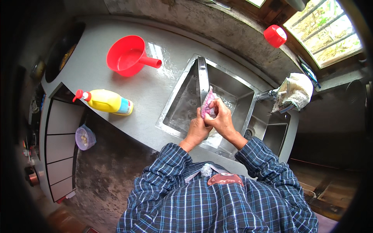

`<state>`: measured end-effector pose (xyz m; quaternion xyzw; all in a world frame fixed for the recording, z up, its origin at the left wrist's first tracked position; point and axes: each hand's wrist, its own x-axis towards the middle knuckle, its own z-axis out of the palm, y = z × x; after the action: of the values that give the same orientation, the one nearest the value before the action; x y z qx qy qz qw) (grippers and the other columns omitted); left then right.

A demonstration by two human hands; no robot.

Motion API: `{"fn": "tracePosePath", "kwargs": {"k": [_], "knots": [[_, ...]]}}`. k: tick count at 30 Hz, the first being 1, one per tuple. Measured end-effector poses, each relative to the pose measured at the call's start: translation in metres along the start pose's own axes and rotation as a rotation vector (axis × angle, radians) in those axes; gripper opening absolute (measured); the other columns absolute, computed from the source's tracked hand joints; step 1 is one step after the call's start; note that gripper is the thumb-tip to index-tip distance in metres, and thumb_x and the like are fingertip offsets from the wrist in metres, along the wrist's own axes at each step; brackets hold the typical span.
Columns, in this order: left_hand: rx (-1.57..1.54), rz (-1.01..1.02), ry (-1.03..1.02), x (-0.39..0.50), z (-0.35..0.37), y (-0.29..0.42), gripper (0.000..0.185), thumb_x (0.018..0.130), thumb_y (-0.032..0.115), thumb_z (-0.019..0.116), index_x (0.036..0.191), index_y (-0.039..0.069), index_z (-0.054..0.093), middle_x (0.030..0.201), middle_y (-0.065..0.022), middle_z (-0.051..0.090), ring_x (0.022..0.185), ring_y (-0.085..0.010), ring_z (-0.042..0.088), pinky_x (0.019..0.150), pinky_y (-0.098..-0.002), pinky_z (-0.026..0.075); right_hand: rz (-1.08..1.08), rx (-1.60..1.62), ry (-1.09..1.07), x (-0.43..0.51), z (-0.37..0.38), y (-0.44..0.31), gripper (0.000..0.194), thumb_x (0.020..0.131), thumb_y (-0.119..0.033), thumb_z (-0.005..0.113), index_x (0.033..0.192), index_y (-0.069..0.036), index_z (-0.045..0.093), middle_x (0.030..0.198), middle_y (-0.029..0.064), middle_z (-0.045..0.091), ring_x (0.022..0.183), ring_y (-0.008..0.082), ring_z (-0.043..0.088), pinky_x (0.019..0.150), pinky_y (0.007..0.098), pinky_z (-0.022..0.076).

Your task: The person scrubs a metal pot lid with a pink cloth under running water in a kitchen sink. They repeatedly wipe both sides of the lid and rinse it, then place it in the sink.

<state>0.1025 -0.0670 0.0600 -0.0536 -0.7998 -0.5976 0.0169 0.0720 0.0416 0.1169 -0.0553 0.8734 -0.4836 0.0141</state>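
Over the left basin of a steel sink (172, 116), my left hand (198, 129) is closed around the lower end of a long, flat metal utensil (203, 77). It looks like a blade, but its exact kind cannot be told. My right hand (223, 118) pinches a pink and whitish scrubbing cloth (207, 103) against the utensil's lower part. The fingers of both hands meet there and hide the handle end. Wet suds show on the basin floor behind them.
A red plastic dipper (126, 59) and a yellow pump bottle (109, 102) stand left on the grey counter (145, 96). Right of the basin are a faucet (263, 95) and a draped cloth (297, 88). A wok (62, 54) sits far left; a purple-lined bin (84, 137) is below.
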Motion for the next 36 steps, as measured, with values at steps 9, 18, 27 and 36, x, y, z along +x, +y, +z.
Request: {"fn": "tracePosePath", "kwargs": {"k": [9, 18, 27, 36], "knots": [[0.278, -0.025, -0.063, -0.006, 0.013, 0.002, 0.078, 0.074, 0.019, 0.069, 0.123, -0.016, 0.020, 0.071, -0.0250, 0.060, 0.065, -0.0418, 0.061, 0.058, -0.0435, 0.049, 0.232, 0.032, 0.171, 0.098, -0.005, -0.028, 0.031, 0.065, -0.024, 0.066, 0.080, 0.001, 0.057, 0.072, 0.0144, 0.064, 0.068, 0.0194, 0.062, 0.065, 0.0319, 0.0488], [0.087, 0.140, -0.077, -0.007, 0.031, 0.006, 0.068, 0.078, 0.019, 0.064, 0.119, -0.016, 0.023, 0.063, -0.0204, 0.058, 0.057, -0.0398, 0.058, 0.051, -0.0463, 0.046, 0.416, 0.769, 0.085, 0.052, -0.023, 0.006, 0.038, 0.081, -0.011, 0.048, 0.118, -0.005, 0.051, 0.105, 0.0027, 0.056, 0.092, 0.0103, 0.050, 0.084, 0.0242, 0.0387], [0.120, 0.183, -0.145, -0.013, 0.039, 0.015, 0.057, 0.079, 0.017, 0.063, 0.111, -0.010, 0.024, 0.060, -0.0187, 0.057, 0.055, -0.0394, 0.058, 0.047, -0.0466, 0.045, 0.549, 0.568, 0.202, 0.036, -0.025, -0.011, 0.045, 0.069, -0.011, 0.055, 0.114, -0.006, 0.050, 0.089, 0.0000, 0.051, 0.075, 0.0088, 0.044, 0.066, 0.0229, 0.0349], [0.156, 0.179, -0.189, -0.014, 0.041, 0.013, 0.057, 0.080, 0.019, 0.061, 0.113, -0.012, 0.026, 0.064, -0.0200, 0.059, 0.057, -0.0401, 0.058, 0.050, -0.0487, 0.046, 0.618, 0.622, 0.215, 0.030, -0.028, -0.017, 0.049, 0.067, -0.004, 0.050, 0.116, -0.007, 0.050, 0.086, -0.0010, 0.050, 0.070, 0.0074, 0.042, 0.062, 0.0203, 0.0342]]}}
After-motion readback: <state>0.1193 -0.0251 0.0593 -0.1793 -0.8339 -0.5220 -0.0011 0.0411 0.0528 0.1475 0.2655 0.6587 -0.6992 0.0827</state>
